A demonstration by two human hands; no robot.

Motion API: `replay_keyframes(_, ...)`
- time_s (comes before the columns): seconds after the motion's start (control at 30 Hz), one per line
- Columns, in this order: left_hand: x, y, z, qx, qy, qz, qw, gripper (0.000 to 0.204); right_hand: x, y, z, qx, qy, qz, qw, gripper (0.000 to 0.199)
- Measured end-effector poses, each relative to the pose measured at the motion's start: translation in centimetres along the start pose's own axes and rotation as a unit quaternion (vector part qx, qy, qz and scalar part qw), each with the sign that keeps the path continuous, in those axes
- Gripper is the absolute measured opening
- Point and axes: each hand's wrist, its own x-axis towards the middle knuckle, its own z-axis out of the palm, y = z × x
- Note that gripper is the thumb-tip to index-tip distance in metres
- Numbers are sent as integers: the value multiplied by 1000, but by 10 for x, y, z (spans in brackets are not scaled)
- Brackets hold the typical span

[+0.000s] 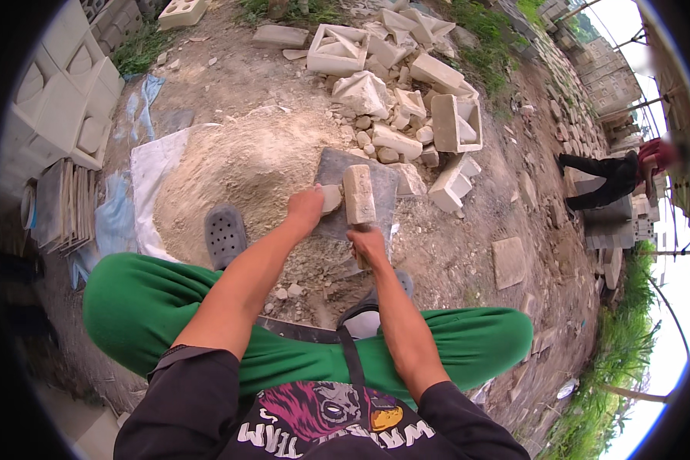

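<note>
My right hand (369, 244) is wrapped round the handle of a mallet whose blocky, dust-covered head (359, 194) is over a flat dark slab (383, 182). Just left of that head, my left hand (307, 207) grips a pale stone piece (331, 198) at the slab's left part. Whether the mallet touches the stone or the slab, I cannot tell. A heap of crushed tan powder (238, 165) lies beside my left hand, partly on a white sheet (155, 165).
Broken pale blocks (395, 138) are piled beyond the slab. Stacked blocks (77, 65) and thin boards (65, 207) stand at the left. A flat stone (507, 262) lies on the right. Grey clogs (225, 234) are on my feet. Another person (613, 180) is at the far right.
</note>
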Motion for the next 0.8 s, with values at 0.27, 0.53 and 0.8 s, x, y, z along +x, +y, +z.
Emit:
replay_keyframes(0.27,-2,-6,3,-12,45,8,999,34,-3,-21,1,2,6,-35,999,18)
replay_keyframes(0.53,3,-11,4,-6,-12,-33,999,43,-12,-32,7,17,-21,59,998,17)
replay_keyframes(0.8,5,-3,-1,20,-38,-20,999,35,4,-24,1,-22,-4,-87,996,18)
